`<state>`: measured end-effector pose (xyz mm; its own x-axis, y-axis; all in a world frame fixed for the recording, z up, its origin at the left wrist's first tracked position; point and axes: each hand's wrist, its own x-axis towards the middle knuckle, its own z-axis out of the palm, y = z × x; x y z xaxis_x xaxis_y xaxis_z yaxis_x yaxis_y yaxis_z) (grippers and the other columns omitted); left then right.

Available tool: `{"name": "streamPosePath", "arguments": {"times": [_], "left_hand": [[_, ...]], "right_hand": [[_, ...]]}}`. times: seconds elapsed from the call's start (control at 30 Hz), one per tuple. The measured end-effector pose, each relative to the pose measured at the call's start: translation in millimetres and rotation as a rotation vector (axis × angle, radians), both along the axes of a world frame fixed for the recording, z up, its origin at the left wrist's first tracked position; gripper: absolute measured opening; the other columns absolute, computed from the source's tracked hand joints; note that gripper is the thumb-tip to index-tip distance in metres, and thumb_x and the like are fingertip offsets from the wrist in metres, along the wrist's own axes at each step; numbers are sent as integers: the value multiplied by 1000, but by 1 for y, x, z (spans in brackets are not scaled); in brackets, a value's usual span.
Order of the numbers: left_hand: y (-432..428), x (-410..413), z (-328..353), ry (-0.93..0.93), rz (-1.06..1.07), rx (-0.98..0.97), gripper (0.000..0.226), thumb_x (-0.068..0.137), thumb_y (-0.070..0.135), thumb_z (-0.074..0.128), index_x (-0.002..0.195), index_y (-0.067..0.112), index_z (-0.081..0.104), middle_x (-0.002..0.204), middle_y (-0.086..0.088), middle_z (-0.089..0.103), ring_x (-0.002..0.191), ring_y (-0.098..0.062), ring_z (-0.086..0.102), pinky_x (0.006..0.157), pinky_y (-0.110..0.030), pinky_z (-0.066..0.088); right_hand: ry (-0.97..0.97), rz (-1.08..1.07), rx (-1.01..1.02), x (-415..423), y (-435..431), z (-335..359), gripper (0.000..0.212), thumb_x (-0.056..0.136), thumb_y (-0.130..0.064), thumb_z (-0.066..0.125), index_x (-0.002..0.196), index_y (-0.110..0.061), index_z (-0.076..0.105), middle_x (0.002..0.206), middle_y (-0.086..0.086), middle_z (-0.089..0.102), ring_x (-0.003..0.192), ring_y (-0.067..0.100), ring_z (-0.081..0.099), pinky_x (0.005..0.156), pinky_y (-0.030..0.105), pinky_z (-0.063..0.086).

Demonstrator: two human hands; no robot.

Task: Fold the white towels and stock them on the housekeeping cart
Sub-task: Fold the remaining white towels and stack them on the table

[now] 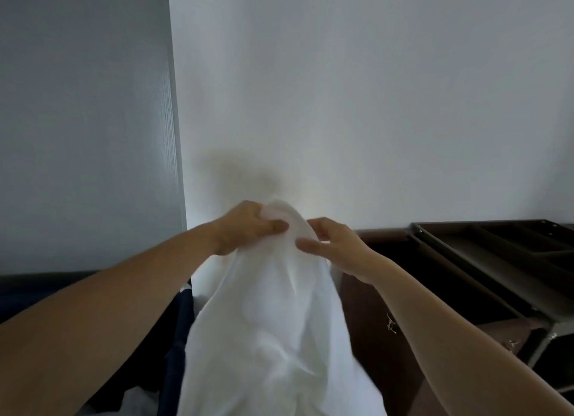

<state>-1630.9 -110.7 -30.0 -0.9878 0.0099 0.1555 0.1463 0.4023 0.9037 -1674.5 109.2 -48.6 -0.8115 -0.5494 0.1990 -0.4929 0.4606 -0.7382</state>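
- Both forearms reach in from 7 and 5 o'clock and meet near the centre of my view.
- My left hand curls over the top of the white towel, with the thumb pressed on the cloth, gripping it.
- My right hand pinches the same top edge just beside it, thumb in front and fingers behind.
- From both hands the white towel hangs down to 6 o'clock in front of the wall, hiding whatever lies beneath it.
- At 3 o'clock I see the cart, its dark divided top tray apart from the towel.
- At 7 o'clock the edge of a dark blue hamper shows beside the cloth.
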Motion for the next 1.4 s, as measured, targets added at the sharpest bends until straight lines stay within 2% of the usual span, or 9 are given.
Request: {"name": "streamPosePath", "arguments": {"times": [0.1,0.23,0.4,0.6,0.8,1.03,1.2,1.3,1.4], "left_hand": [[21,-7,-8,15,-3,-283,35,84,23,72,51,31,64,51,19,56,51,-3,52,48,-10,39],[18,-8,-22,10,38,-311,44,83,26,77,45,25,54,44,17,45,42,-2,41,44,-12,33],[17,-7,-25,56,90,-432,36,85,22,74,57,13,53,50,10,43,46,-7,38,46,-13,30],[15,-9,-25,81,87,-381,41,85,28,76,56,13,51,53,6,46,50,-10,41,50,-18,32],[-15,-1,-61,-38,107,-62,23,88,39,73,88,16,72,80,4,72,72,-14,67,67,-25,54],[-34,3,-88,-54,255,-371,22,99,21,47,78,12,45,77,-3,51,65,-17,45,59,-31,43],[-5,-5,-87,10,346,-62,24,97,24,38,75,17,41,73,1,47,65,-16,41,62,-30,37],[-3,5,-97,145,175,-269,41,84,62,49,88,22,40,74,7,54,60,-13,51,54,-24,40],[-14,4,-106,219,163,-520,44,82,52,60,106,30,30,84,7,56,63,-14,62,52,-26,53]], "right_hand": [[62,-10,-99,2,-18,16,30,85,-49,74,107,-29,69,88,-13,74,77,3,68,75,25,57],[177,-112,-18,-6,-20,12,13,91,-29,63,82,-23,70,69,-13,72,67,6,68,77,38,58],[120,-91,23,-4,-28,1,46,70,-75,64,84,-31,61,82,-12,67,77,6,63,68,26,50],[328,-167,68,-11,-31,4,40,93,-39,64,63,-19,48,58,-7,46,56,12,42,55,31,35],[231,-456,-608,-26,-17,61,42,94,-29,62,61,-19,38,44,-13,35,41,4,30,42,21,25],[170,-618,-749,-38,1,73,37,94,-30,53,66,-21,30,61,-8,29,55,11,25,50,27,26],[181,-536,-782,-31,-10,85,38,90,-33,55,65,-23,29,51,-14,28,46,6,24,40,20,25],[192,-577,-797,-35,4,99,39,90,-27,55,64,-23,26,56,-12,25,45,6,22,43,23,22],[186,-627,-791,-41,15,97,40,91,-26,55,65,-22,25,59,-10,25,48,8,21,47,26,21]]}}
